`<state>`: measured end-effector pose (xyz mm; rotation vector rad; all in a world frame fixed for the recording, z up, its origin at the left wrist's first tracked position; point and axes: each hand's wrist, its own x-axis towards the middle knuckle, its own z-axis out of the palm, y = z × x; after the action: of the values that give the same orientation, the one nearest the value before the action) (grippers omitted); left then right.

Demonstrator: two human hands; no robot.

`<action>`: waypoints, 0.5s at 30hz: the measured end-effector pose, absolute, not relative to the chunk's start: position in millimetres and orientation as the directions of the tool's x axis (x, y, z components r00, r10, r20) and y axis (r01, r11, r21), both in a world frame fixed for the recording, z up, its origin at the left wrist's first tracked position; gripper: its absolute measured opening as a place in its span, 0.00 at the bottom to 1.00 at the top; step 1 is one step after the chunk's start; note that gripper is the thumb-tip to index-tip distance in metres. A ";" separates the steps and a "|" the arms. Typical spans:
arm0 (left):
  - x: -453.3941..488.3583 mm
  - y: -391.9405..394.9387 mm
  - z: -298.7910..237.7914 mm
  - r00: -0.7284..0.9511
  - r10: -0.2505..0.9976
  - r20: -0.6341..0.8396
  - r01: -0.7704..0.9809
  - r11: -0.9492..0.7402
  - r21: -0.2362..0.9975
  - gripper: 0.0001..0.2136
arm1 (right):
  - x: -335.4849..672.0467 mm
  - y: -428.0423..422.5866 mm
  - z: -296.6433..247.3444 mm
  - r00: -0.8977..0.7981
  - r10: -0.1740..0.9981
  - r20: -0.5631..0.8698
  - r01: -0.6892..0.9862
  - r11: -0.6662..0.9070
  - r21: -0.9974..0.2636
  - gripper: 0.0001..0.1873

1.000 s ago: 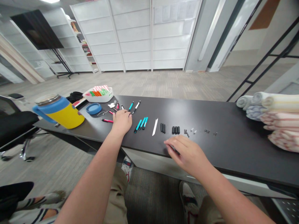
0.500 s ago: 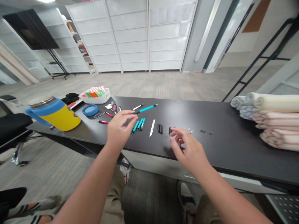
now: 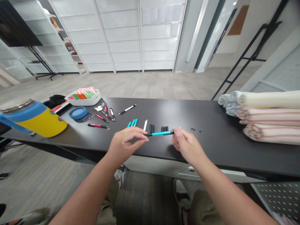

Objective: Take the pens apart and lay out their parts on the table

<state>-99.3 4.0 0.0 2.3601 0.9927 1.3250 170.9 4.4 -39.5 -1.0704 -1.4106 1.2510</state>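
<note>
A teal pen (image 3: pixel 161 133) is held level between my hands over the desk's near side. My left hand (image 3: pixel 126 139) pinches its black end between thumb and fingers. At the other end, my right hand (image 3: pixel 187 143) is closed around the dark tip; its fingers hide any small part there. Behind the pen lie teal barrels (image 3: pixel 132 122), thin white refills (image 3: pixel 145 125), black grip tubes (image 3: pixel 152 128) and short black pieces (image 3: pixel 164 128). Tiny dark parts (image 3: pixel 192 128) lie to the right of my right hand.
Several red and white pens (image 3: pixel 102 118) lie at the left on the dark desk (image 3: pixel 206 115). Near them are a blue lid (image 3: pixel 78 113), a yellow and blue jug (image 3: pixel 44 120) and a white basket (image 3: pixel 87 99) of packets. Rolled towels (image 3: pixel 269 111) are stacked at the right.
My left hand has brought the teal pen down and level. My right hand has left the short black pieces and closed on the pen's other end. The view has shifted right.
</note>
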 end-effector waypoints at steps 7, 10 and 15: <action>-81.8 -0.6 -11.9 0.019 0.940 0.340 -0.037 -0.339 0.940 0.14 | 166.2 1.5 -30.4 -0.296 0.953 0.057 -0.184 0.001 -0.983 0.29; -74.6 -0.5 -16.9 0.003 0.976 0.217 -0.207 -0.212 0.955 0.17 | 164.9 -3.5 -27.6 -0.340 0.936 0.090 -0.108 0.056 -0.993 0.28; -57.4 -2.3 -19.8 0.025 0.972 0.232 -0.254 -0.218 0.942 0.16 | 162.1 -10.2 -22.2 -0.463 0.876 0.137 0.268 0.285 -0.920 0.27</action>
<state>-57.4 -2.3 -19.8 1.2046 0.8636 1.4405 162.1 -10.2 -22.2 -1.0250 -1.8948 1.1732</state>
